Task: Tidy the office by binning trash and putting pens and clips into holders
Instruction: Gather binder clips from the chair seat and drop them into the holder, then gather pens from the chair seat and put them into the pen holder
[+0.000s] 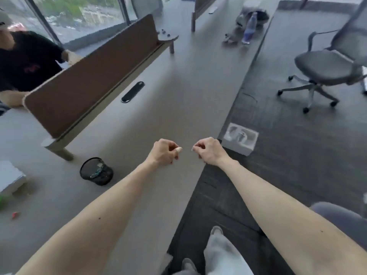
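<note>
On the grey desk [178,96] the black mesh holder [96,171] was set. To the right of the holder, the left hand [162,152] was held nearer, fingers curled on nothing seen. Farther right, the right hand [208,150] was curled too; any small thing pinched could not be told.

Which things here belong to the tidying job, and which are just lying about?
Job, likely: mesh holder on the desk; small red bit near the left edge; foam tray beside the desk; plastic bottle further along.
Just there: office chair; divider panel; black cable slot.
</note>
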Tool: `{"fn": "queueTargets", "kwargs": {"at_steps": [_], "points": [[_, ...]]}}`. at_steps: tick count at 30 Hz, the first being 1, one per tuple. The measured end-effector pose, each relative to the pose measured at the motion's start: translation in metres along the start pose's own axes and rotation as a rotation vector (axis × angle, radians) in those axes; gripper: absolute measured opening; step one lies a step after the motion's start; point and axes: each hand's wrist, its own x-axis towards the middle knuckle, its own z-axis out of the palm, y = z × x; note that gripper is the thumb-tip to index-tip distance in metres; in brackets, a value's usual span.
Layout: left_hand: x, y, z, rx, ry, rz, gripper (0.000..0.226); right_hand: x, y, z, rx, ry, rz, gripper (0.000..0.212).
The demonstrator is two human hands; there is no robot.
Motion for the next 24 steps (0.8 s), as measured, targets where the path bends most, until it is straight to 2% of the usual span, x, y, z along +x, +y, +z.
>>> {"fn": "queueTargets", "kwargs": {"at_steps": [7,12,15,18,21,24], "points": [[0.001,0.135,0.157,0.057,-0.331,0.235,0.017,-0.130,0.148,-0.101,0.201,0.293,0.324,0.015],[-0.029,0.213,0.279,0.173,-0.541,0.407,0.007,-0.244,0.245,-0.142,0.246,0.497,0.509,0.007],[-0.063,0.260,0.368,0.244,-0.647,0.511,0.008,-0.320,0.310,-0.162,0.245,0.583,0.648,0.019],[-0.099,0.295,0.455,0.257,-0.736,0.485,0.013,-0.388,0.381,-0.174,0.329,0.643,0.778,0.033],[-0.130,0.321,0.541,0.294,-0.809,0.417,0.014,-0.451,0.458,-0.180,0.445,0.721,0.901,0.032],[-0.151,0.333,0.607,0.378,-0.860,0.428,0.012,-0.502,0.516,-0.176,0.602,0.801,1.051,0.027]]}}
